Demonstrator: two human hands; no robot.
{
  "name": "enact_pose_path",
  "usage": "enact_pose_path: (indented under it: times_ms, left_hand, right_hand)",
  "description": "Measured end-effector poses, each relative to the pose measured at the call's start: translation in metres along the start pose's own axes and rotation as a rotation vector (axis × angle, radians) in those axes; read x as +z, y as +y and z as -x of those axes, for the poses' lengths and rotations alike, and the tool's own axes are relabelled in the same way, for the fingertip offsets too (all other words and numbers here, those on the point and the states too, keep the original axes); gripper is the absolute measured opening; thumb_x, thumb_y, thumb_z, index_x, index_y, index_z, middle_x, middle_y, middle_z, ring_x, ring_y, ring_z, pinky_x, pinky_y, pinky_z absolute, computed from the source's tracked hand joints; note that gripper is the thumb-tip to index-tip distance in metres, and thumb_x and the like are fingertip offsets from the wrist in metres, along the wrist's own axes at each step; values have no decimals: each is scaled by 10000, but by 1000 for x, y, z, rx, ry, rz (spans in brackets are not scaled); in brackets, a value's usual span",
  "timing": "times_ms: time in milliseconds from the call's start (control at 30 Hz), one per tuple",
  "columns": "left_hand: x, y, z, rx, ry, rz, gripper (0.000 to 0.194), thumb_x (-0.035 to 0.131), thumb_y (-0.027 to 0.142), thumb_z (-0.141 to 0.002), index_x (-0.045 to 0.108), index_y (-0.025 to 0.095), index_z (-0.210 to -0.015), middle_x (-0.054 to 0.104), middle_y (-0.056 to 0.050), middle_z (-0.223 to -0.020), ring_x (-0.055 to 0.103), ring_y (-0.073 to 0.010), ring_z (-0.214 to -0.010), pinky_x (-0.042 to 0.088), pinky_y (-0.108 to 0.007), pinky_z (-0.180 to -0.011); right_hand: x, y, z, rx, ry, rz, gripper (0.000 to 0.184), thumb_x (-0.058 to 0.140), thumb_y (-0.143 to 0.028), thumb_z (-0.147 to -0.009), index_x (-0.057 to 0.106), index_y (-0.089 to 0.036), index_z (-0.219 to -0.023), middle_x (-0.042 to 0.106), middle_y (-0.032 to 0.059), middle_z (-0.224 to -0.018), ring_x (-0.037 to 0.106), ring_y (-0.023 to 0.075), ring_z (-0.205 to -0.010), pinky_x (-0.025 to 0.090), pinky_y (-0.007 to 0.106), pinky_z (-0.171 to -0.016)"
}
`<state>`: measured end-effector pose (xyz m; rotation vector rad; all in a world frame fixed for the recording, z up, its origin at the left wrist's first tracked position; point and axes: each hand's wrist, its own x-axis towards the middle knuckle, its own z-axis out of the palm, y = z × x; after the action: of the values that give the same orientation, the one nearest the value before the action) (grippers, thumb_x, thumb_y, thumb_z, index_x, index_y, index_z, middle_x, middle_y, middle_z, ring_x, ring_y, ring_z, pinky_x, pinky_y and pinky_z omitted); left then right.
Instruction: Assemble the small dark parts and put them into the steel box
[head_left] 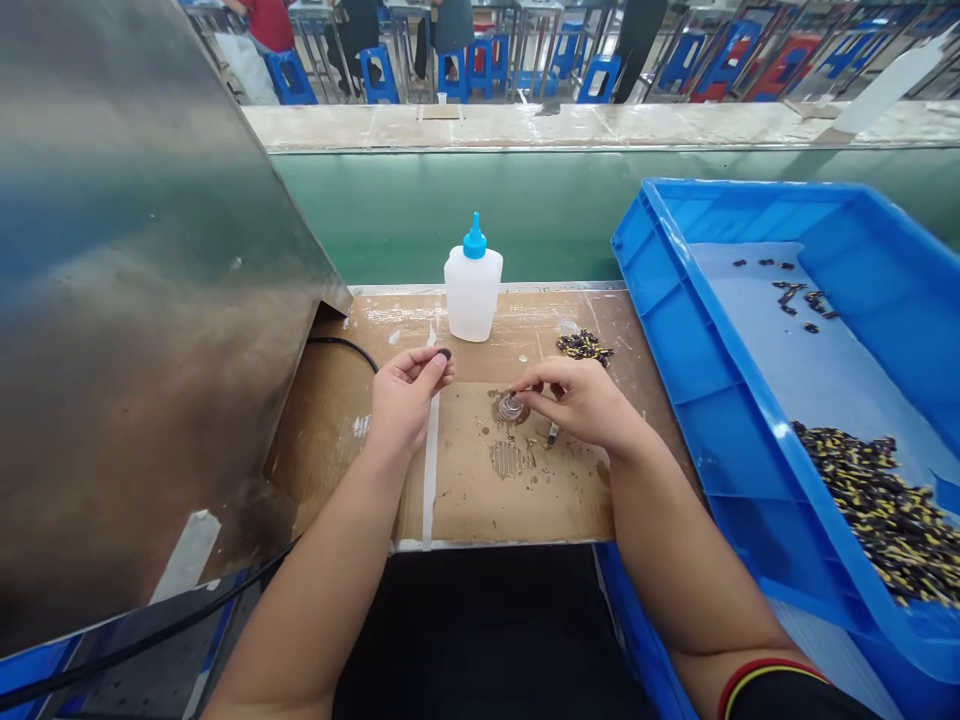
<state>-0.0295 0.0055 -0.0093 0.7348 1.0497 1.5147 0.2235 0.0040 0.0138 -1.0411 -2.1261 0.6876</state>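
Observation:
Between the thumb and finger of my left hand [409, 392] is a small dark round piece [445, 354]. My right hand [581, 398] is closed in a pinch above a small clear round dish [510, 407]; a tiny dark thing shows at its fingertips, too small to name. Wet-looking marks surround the dish on the cardboard. Just under the right hand lies a small dark-and-light piece [553, 435]. Beyond that hand sits a little pile of black-and-yellow parts [585, 346]. A white squeeze bottle [473, 295] with a blue nozzle cap stands upright behind both hands.
At right, a large blue bin [694, 370] holds a heap of black-and-yellow parts [885, 505] and several scattered ones. A big metal housing [150, 300] fills the left, with a black cable [345, 343] beside it. Across the green belt [375, 215], people and blue stools [379, 75] are visible.

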Motion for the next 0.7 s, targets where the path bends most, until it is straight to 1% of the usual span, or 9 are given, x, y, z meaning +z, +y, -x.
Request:
enact_pose_path:
  times_ms: [100, 200, 333, 433, 700]
  left_hand:
    - [3, 11, 6, -5, 1, 59, 461, 1062, 385, -579, 791, 145, -865, 816, -79, -845, 763, -139, -745, 640, -247, -760]
    - [5, 17, 8, -5, -3, 89, 437, 1066, 348, -578, 767, 148, -826, 830, -97, -879, 788, -160, -780, 655, -260, -782]
    - [5, 17, 10, -7, -33, 104, 408, 1070, 314, -581, 750, 156, -779, 835, -97, -887, 800, -164, -791, 659, -253, -788]
    - [5, 16, 11, -4, -63, 104, 390, 1074, 306, -578, 763, 161, -765, 833, -88, -877, 799, -154, -801, 655, -241, -797]
    - [5, 16, 13, -22, -137, 92, 385, 1081, 334, -582, 788, 174, -773, 824, -59, -857, 774, -129, -776, 640, -230, -781]
  right_hand:
    - [0, 0, 0, 23, 1, 11, 102, 756, -192, -946, 837, -247, -975, 767, -18, -857, 582, 128, -665, 437, 299, -667]
    - [-1, -2, 1, 43, 8, 16, 84, 753, -230, -958, 834, -244, -980, 759, -11, -843, 564, 131, -652, 432, 305, -659]
    - [-4, -4, 2, 45, 26, 33, 99, 734, -275, -978, 827, -242, -981, 760, -1, -853, 554, 137, -649, 430, 316, -655]
    - [-4, -5, 2, 74, 44, 36, 104, 733, -295, -974, 819, -236, -968, 764, 2, -855, 550, 137, -640, 428, 321, -648]
    - [-2, -1, 1, 127, 44, 24, 131, 729, -323, -959, 819, -227, -957, 769, 6, -829, 553, 135, -631, 438, 316, -641]
